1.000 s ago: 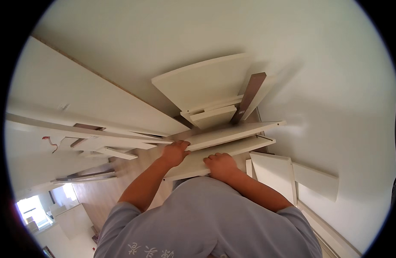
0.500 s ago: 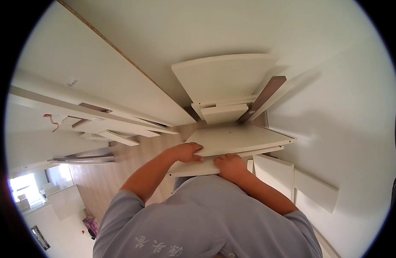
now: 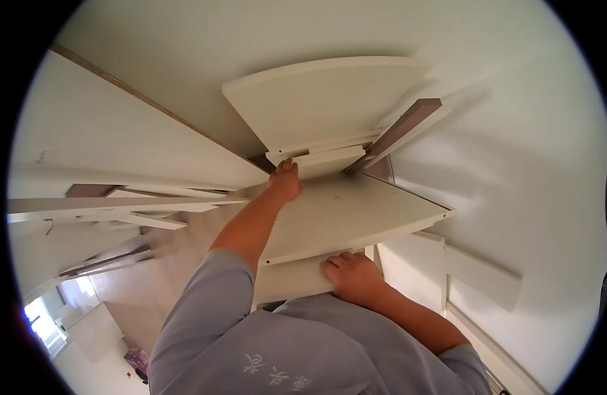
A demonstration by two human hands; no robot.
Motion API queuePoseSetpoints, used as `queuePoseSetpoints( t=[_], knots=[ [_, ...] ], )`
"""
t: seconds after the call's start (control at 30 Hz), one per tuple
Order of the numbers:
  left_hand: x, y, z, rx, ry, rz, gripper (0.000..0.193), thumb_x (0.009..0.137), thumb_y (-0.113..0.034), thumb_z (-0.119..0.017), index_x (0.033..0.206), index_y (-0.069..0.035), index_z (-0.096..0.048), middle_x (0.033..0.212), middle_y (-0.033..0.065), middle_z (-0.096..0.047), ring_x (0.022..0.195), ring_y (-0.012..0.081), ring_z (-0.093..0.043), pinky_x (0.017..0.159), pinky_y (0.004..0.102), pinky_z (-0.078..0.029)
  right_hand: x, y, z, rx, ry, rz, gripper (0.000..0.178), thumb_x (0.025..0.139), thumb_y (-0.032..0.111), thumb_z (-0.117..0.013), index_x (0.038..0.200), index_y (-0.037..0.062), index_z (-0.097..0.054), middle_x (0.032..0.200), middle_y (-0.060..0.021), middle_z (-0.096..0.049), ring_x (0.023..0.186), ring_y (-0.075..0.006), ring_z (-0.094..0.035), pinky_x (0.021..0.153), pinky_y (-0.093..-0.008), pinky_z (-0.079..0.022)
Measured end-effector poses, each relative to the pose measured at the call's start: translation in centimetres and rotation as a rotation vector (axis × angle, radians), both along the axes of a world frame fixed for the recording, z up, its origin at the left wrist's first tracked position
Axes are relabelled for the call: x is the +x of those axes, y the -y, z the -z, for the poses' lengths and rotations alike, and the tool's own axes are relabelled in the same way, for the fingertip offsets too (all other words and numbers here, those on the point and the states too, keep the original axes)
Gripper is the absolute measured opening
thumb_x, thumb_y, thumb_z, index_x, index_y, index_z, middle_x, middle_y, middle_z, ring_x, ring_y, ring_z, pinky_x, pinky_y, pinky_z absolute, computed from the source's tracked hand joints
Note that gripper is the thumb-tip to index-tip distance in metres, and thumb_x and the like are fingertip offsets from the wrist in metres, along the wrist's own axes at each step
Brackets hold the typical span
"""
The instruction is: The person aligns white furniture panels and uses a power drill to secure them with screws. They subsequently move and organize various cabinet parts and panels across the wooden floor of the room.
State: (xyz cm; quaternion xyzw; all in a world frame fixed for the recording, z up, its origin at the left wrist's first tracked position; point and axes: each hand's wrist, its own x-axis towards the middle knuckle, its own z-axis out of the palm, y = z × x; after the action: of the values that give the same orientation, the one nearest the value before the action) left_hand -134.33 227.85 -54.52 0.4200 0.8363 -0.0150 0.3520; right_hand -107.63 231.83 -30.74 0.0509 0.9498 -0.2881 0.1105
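Note:
My left hand [image 3: 286, 181] reaches forward to a small white board [image 3: 333, 161] leaning at the wall, its fingers bent over the board's left end. In front of me lies a large white panel [image 3: 356, 214] with dark holes near its edge. Under its near side another white board [image 3: 287, 282] sticks out toward my body. My right hand [image 3: 356, 278] is on that lower board, with curled fingers close to the upper panel's near edge. My palm hides the thumb's contact there.
A wide white panel with a curved top [image 3: 323, 99] leans on the wall behind. Beside it stands a brown-edged strip [image 3: 399, 135]. Tall panels [image 3: 132, 125] and long boards [image 3: 119, 205] lean at left. More white boards [image 3: 481, 280] rest at the right wall. Wooden floor [image 3: 178, 270] shows at left.
My left hand has left the near boards and moved forward to the small board at the wall. The right hand stays on the lower board, which shows more now. The view has shifted.

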Motion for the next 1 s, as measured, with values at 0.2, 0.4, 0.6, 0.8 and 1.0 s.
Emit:
queuePoseSetpoints(
  t=[0.2, 0.4, 0.6, 0.8, 1.0],
  knots=[
    [0.3, 0.9, 2.3, 0.011, -0.051, 0.134, 0.071, 0.095, -0.017, -0.053, 0.157, 0.001, -0.025, 0.169, 0.0155, -0.011, 0.155, 0.0306, -0.016, 0.122, 0.0443, -0.028, 1.4, 0.7, 1.1, 0.019, 0.132, -0.022, 0.032, 0.071, 0.012, -0.068, 0.103, 0.0085, -0.066, 0.104, -0.005, -0.07, 0.096, -0.026, -0.067, 0.082, -0.0414, -0.055],
    [2.2, 3.2, 0.0, -0.178, 0.038, 0.38, 0.081, 0.09, -0.011, -0.058, 0.16, -0.001, -0.018, 0.17, 0.0189, 0.001, 0.157, 0.0322, -0.01, 0.119, 0.0443, -0.035, 1.2, 0.9, 1.1, 0.021, -0.035, 0.034, 0.026, 0.069, 0.008, -0.065, 0.095, 0.0057, -0.068, 0.087, -0.0056, -0.067, 0.082, -0.0261, -0.066, 0.07, -0.0401, -0.053],
    [3.9, 5.0, -0.5, -0.236, 0.117, 0.49, 0.079, 0.087, -0.018, -0.063, 0.16, -0.019, -0.032, 0.169, 0.0212, 0.011, 0.158, 0.0345, -0.003, 0.118, 0.0446, -0.036, 0.0, 0.6, 0.0, 0.002, -0.028, 0.05, 0.031, 0.068, 0.016, -0.071, 0.097, 0.0068, -0.069, 0.086, -0.0062, -0.068, 0.08, -0.0269, -0.067, 0.07, -0.0406, -0.054],
    [2.4, 4.1, 0.8, -0.08, 0.273, 0.309, 0.041, 0.086, -0.017, -0.065, 0.125, -0.008, -0.072, 0.167, 0.0263, 0.012, 0.157, 0.0408, -0.001, 0.119, 0.0506, -0.032, 0.8, 0.7, 0.7, -0.017, -0.034, 0.065, 0.032, 0.068, 0.016, -0.072, 0.098, 0.0067, -0.069, 0.089, -0.006, -0.069, 0.082, -0.0268, -0.067, 0.073, -0.0403, -0.054],
    [-2.3, 1.5, 8.3, -0.061, 0.16, 0.395, 0.03, 0.089, -0.031, -0.064, 0.105, -0.009, -0.076, 0.164, 0.033, -0.008, 0.153, 0.0494, -0.008, 0.124, 0.0512, -0.021, 1.2, 0.8, 1.4, 0.007, -0.037, 0.036, 0.028, 0.069, 0.009, -0.066, 0.097, 0.0058, -0.068, 0.087, -0.0053, -0.067, 0.083, -0.0262, -0.066, 0.074, -0.0388, -0.054]
  ],
)
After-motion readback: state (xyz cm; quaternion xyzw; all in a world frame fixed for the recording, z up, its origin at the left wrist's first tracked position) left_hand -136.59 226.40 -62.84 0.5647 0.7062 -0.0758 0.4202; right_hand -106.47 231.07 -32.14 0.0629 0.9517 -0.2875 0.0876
